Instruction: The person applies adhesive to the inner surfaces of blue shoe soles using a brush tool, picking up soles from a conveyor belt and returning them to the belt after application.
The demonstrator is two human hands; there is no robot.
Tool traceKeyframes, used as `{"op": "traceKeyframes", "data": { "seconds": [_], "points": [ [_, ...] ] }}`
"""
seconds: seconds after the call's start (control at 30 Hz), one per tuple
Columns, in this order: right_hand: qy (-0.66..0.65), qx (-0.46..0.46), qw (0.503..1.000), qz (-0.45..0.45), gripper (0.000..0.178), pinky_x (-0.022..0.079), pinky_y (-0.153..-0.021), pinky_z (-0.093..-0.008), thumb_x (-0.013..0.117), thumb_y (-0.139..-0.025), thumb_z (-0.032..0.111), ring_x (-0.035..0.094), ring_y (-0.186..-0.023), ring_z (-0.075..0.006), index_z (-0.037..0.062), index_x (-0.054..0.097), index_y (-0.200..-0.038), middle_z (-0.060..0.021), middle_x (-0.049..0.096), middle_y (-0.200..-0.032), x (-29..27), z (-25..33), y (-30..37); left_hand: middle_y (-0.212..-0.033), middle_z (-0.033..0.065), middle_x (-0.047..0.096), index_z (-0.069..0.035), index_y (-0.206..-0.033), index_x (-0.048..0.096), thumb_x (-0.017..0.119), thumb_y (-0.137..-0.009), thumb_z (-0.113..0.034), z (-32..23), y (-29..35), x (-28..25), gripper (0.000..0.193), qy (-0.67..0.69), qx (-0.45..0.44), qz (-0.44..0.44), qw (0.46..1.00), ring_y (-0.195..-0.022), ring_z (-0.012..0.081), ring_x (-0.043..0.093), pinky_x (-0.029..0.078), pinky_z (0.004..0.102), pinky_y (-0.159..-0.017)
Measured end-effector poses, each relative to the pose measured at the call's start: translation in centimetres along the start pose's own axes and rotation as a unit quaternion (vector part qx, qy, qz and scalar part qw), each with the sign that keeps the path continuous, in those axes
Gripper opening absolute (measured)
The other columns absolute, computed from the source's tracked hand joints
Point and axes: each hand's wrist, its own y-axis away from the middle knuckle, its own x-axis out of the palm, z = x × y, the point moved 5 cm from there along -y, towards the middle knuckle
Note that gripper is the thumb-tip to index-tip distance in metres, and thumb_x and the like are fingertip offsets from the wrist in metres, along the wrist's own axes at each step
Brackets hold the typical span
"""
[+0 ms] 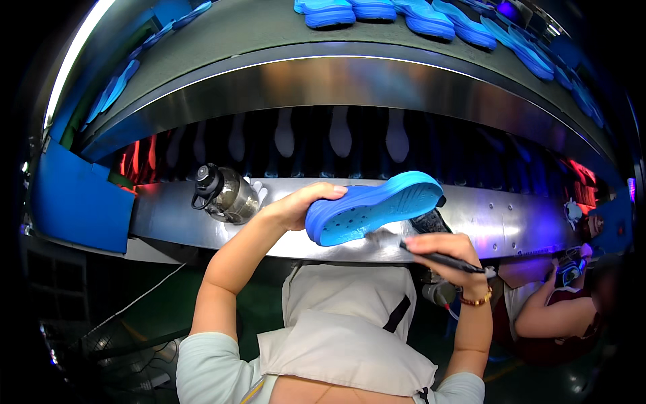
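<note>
A blue shoe sole [377,205] is tilted above the metal ledge, its lighter blue, perforated face turned toward me. My left hand [304,205] is closed around its left end, thumb on the upper edge. In my right hand [449,249] is a black-handled brush [441,259], with the fingers wrapped round the handle. The brush's blurred tip points left, just below the sole's lower edge; whether it touches the sole I cannot tell. Wet-looking streaks show on the sole's face. Behind the sole's right end is a dark object [431,222], partly hidden.
A clear bottle with a black lid [232,195] stands on the metal ledge [168,212] to the left. Several blue soles [424,20] lie on the dark upper belt [256,34]. Pale sole shapes [340,131] show in the dark gap below. Another person [558,310] sits at right.
</note>
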Motion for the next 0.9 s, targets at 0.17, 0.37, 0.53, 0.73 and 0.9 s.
{"op": "traceKeyframes", "data": {
  "seconds": [0.17, 0.37, 0.53, 0.73, 0.9],
  "points": [
    [-0.054, -0.057, 0.995, -0.063, 0.023, 0.049, -0.074, -0.0307, 0.067, -0.064, -0.002, 0.063, -0.082, -0.0244, -0.0018, 0.064, -0.086, -0.0150, 0.065, -0.088, -0.3, 3.1, -0.1, -0.124, 0.0130, 0.047, -0.002, -0.123, 0.043, 0.044, -0.081, -0.049, 2.5, 0.0, -3.8, 0.063, 0.154, 0.129, -0.034, 0.979, -0.111, 0.0279, 0.048, 0.033, 0.0436, -0.097],
    [-0.160, 0.149, 0.956, -0.198, 0.013, 0.044, -0.061, -0.0181, 0.063, -0.073, -0.002, 0.056, -0.068, -0.0074, -0.0037, 0.063, -0.086, -0.0068, 0.063, -0.082, 2.3, -4.0, -1.2, -0.124, 0.0223, 0.042, -0.010, -0.133, 0.029, 0.014, -0.072, -0.077, 6.8, -6.0, 0.2, 0.092, 0.299, 0.131, 0.043, 0.944, -0.114, 0.0375, 0.042, 0.033, 0.0499, -0.096],
    [0.113, -0.047, 0.981, -0.148, 0.016, 0.048, -0.066, -0.0285, 0.065, -0.065, 0.001, 0.061, -0.069, -0.0216, 0.0011, 0.062, -0.080, -0.0110, 0.063, -0.077, 4.3, -0.6, -2.6, -0.112, 0.0179, 0.051, -0.005, -0.123, 0.040, 0.014, -0.075, -0.075, 6.8, -6.3, -0.2, 0.088, 0.263, 0.188, -0.071, 0.944, -0.105, 0.0314, 0.050, 0.040, 0.0484, -0.090],
    [0.003, -0.022, 1.000, -0.005, 0.013, 0.047, -0.065, -0.0281, 0.064, -0.065, 0.002, 0.062, -0.071, -0.0206, 0.0025, 0.062, -0.077, -0.0091, 0.063, -0.075, 3.5, 2.7, -1.3, -0.111, 0.0179, 0.051, -0.007, -0.126, 0.037, 0.016, -0.074, -0.075, 5.9, -5.2, -0.6, 0.088, 0.290, 0.206, -0.040, 0.933, -0.105, 0.0326, 0.049, 0.040, 0.0493, -0.089],
    [-0.008, -0.030, 0.991, -0.132, 0.017, 0.048, -0.070, -0.0307, 0.066, -0.065, 0.001, 0.062, -0.075, -0.0233, 0.0004, 0.062, -0.081, -0.0130, 0.063, -0.081, 3.3, 1.7, -3.0, -0.109, 0.0175, 0.052, -0.004, -0.122, 0.039, 0.014, -0.073, -0.076, 3.8, -4.7, 2.6, 0.091, 0.317, 0.276, 0.010, 0.907, -0.101, 0.0288, 0.052, 0.043, 0.0436, -0.088]
  ]
}}
